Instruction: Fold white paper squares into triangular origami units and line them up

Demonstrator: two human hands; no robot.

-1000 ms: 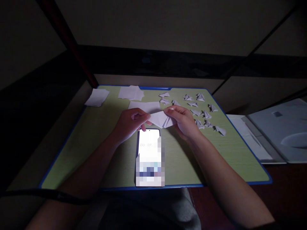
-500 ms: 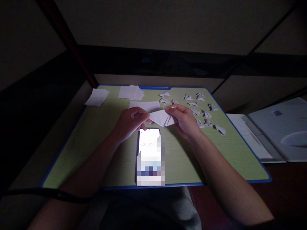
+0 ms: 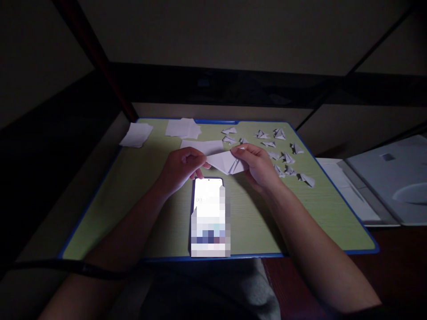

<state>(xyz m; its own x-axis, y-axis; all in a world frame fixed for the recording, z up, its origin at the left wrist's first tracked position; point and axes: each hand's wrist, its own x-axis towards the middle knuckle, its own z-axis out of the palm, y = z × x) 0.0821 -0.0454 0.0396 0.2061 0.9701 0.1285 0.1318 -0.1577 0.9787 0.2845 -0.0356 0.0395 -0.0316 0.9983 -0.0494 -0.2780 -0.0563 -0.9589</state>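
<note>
A partly folded piece of white paper (image 3: pixel 224 162) is held above the green table (image 3: pixel 160 240), stretched between both hands. My left hand (image 3: pixel 187 166) pinches its pointed left end between thumb and fingers. At the other end, my right hand (image 3: pixel 255 164) grips the paper with the thumb on top, beside several creased folds; the fingers behind are mostly hidden. Just below the hands lies a phone (image 3: pixel 210 209) with a bright screen, partly pixelated. Behind the paper, a flat white sheet (image 3: pixel 202 145) rests on the table.
Several small folded paper figures (image 3: pixel 279 134) are scattered on the table's right side. Two stacks of white paper, a left stack (image 3: pixel 136 134) and a middle stack (image 3: pixel 183 128), lie at the back. Beyond the right edge sits an open white box (image 3: pixel 353 191). A dark cable (image 3: pixel 83 268) crosses the lower left.
Both hands keep hold of the folded paper, with barely any movement. The whole view has shifted very slightly.
</note>
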